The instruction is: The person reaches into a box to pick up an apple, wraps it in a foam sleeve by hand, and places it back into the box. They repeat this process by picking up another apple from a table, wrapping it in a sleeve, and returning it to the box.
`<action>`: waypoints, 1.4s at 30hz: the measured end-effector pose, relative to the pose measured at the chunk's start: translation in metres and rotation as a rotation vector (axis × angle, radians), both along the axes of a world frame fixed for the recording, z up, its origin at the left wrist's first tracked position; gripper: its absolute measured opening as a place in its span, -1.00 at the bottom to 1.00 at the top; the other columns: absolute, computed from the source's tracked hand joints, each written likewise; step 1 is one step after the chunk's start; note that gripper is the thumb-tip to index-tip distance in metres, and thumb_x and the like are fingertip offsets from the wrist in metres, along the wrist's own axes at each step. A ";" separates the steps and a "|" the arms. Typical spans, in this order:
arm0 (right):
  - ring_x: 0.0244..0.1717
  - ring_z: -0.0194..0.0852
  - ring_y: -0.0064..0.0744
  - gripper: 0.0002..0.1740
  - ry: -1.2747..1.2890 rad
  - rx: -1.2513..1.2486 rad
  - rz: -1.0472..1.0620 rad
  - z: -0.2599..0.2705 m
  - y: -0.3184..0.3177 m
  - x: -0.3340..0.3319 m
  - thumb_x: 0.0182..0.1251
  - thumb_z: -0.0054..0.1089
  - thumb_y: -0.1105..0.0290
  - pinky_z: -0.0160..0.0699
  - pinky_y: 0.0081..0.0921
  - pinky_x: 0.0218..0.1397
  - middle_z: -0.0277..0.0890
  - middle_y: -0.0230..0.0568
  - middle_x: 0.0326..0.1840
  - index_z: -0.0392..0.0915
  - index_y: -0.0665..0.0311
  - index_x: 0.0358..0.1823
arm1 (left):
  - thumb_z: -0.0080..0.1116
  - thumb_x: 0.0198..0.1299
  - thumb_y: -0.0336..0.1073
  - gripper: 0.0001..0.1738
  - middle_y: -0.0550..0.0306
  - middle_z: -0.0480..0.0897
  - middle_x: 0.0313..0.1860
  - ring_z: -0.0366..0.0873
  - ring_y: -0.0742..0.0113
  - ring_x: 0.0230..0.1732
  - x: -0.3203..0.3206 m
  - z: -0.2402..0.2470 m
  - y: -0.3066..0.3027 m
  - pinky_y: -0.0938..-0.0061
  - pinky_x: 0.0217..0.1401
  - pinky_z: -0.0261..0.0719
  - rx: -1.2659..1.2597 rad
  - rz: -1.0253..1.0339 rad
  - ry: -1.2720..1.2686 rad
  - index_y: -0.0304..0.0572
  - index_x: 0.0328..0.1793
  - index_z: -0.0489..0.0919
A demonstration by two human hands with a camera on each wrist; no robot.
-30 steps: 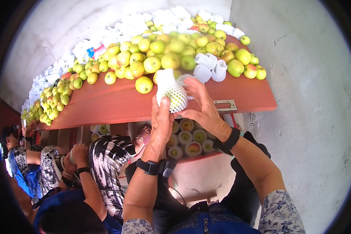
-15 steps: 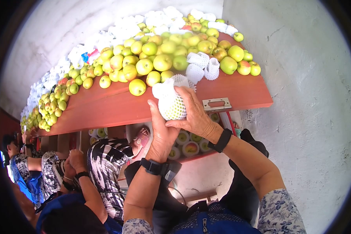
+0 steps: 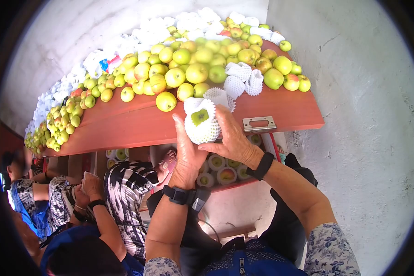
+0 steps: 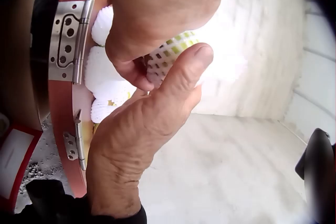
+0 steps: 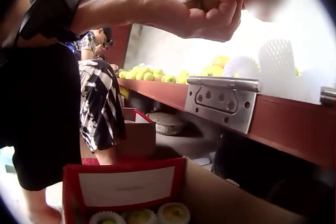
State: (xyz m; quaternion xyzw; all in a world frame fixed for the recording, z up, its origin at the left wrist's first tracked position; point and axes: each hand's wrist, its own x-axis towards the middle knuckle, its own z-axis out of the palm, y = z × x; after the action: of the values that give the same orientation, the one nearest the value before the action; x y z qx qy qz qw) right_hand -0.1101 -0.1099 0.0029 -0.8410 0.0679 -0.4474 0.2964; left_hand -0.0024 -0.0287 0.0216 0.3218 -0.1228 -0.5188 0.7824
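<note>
A green apple in a white foam net sleeve is held between both hands over the table's near edge. My left hand cups it from the left and below; in the right wrist view, this hand's curled fingers lie under the fruit. From the right, my right hand grips the sleeve, thumb low and fingers along its side. The sleeve's open end shows bare green skin. In the left wrist view, the hands partly hide the netted apple. Just behind it lies another foam sleeve.
Loose apples are heaped across the reddish table, with white foam sleeves among and behind them. A metal hinge is on its near edge. Below stands a box of sleeved apples. Other people sit at left; a wall rises at right.
My right hand has come in from beside the apple and now grips its sleeve. The sleeve's neck has folded down, and the apple has turned so a bare green patch shows.
</note>
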 end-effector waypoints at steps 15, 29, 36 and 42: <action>0.27 0.25 0.08 -0.08 -0.122 -0.199 -0.088 0.031 -0.012 -0.019 -0.06 0.54 -0.02 0.29 -0.06 0.35 0.26 0.05 0.26 0.30 0.28 0.27 | -0.44 0.44 0.34 -0.21 0.04 0.59 0.10 0.56 0.19 0.11 0.005 0.003 -0.002 0.23 0.18 0.52 0.044 0.236 -0.237 -0.25 0.24 0.44; -0.05 0.43 -0.15 -0.73 0.056 -0.493 -0.084 0.036 -0.012 -0.025 -0.05 0.44 0.42 0.46 -0.21 0.08 0.44 -0.16 -0.03 0.47 0.27 -0.41 | -0.36 0.51 0.15 -0.36 0.07 0.62 -0.06 0.59 0.33 -0.10 0.004 -0.012 -0.006 0.41 -0.02 0.58 0.160 0.271 -0.475 -0.31 0.17 0.46; 0.02 0.52 0.02 -0.70 0.019 -0.299 -0.022 0.026 -0.006 -0.023 -0.01 0.37 0.45 0.57 -0.17 -0.03 0.39 0.05 0.21 0.46 0.31 -0.25 | -0.25 0.50 0.09 -0.40 0.05 0.62 -0.13 0.58 0.38 -0.16 0.006 -0.017 -0.005 0.48 -0.09 0.56 0.131 0.308 -0.616 -0.39 0.13 0.48; 0.11 0.48 0.06 -0.58 0.070 -0.263 0.021 0.025 -0.005 -0.020 -0.02 0.35 0.49 0.53 -0.15 0.09 0.32 0.05 0.31 0.49 0.28 -0.07 | -0.25 0.50 0.12 -0.36 0.03 0.64 -0.08 0.59 0.36 -0.15 0.002 -0.008 -0.002 0.46 -0.09 0.57 0.212 0.300 -0.526 -0.41 0.13 0.50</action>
State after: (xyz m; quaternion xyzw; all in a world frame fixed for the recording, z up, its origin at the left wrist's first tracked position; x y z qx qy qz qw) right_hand -0.1304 -0.1149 0.0279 -0.8883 0.0101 -0.4199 0.1860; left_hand -0.0008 -0.0303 0.0137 0.5391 -0.2177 -0.3067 0.7536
